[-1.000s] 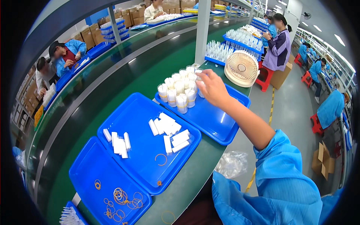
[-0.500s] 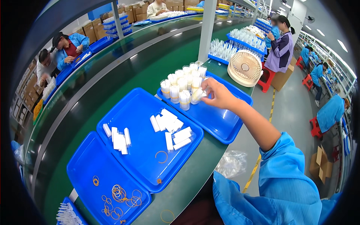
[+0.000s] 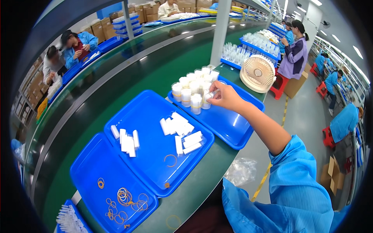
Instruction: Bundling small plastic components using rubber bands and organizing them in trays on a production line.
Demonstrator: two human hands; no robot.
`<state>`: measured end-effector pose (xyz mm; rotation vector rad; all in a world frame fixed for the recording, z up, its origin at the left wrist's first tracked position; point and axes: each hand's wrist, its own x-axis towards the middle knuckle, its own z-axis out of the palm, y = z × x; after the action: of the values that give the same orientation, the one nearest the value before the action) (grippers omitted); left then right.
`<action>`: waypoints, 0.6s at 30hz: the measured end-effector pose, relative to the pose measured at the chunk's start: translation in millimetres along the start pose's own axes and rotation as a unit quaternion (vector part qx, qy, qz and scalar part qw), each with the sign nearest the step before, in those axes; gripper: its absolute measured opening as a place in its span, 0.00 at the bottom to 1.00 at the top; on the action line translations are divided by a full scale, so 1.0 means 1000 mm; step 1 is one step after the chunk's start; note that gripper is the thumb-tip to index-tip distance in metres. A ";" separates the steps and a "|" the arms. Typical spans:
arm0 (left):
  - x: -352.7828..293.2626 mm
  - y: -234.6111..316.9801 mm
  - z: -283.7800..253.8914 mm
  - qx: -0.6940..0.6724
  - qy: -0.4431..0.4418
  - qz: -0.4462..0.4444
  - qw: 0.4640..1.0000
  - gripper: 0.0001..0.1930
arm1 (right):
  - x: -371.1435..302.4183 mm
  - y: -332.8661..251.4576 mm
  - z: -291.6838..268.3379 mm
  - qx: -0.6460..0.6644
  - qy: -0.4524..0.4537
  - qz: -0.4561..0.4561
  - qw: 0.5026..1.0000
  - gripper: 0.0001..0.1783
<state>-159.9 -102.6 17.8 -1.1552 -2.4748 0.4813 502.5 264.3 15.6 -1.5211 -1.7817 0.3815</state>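
Note:
My right hand (image 3: 227,97) reaches in from the lower right, its thumb and fingers pinched on a banded bundle of white pieces in clear plastic (image 3: 207,101). That bundle stands at the right edge of a cluster of similar upright bundles (image 3: 185,97), several with yellowish rubber bands round them. The cluster fills the left end of the far blue tray (image 3: 239,130). In the middle blue tray (image 3: 145,163), loose white pieces in clear wrapping (image 3: 176,124) lie in small groups. Rubber bands (image 3: 124,197) are scattered in the near blue tray (image 3: 91,163). My left hand is out of sight.
A beige round fan (image 3: 258,73) stands past the far tray, beside a grey post (image 3: 220,35). Trays of clear-and-white parts (image 3: 258,40) are behind it. A green conveyor (image 3: 116,79) runs along the left. A plastic bag (image 3: 241,171) lies below the table edge. Other people work nearby.
The bundle at my right hand has gone from tilted to more upright, against the cluster, with my fingers still on it. The whole view has shifted slightly.

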 end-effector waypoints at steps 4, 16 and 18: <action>-0.003 0.002 -0.005 -0.063 0.006 -0.011 0.998 0.17 | -0.001 -0.009 0.019 -0.076 0.058 0.017 0.995 0.19; -0.026 0.031 -0.024 -0.425 0.221 -0.099 0.872 0.10 | -0.007 -0.131 0.065 -0.107 -0.027 -0.195 0.975 0.17; -0.024 0.050 -0.033 -0.558 0.228 -0.123 0.789 0.09 | -0.001 -0.149 0.100 -0.076 -0.125 -0.272 0.951 0.18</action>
<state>-97.4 -86.6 20.4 -1.0308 -2.3033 -1.3620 326.1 250.2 45.6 -1.0411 -2.3828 0.1661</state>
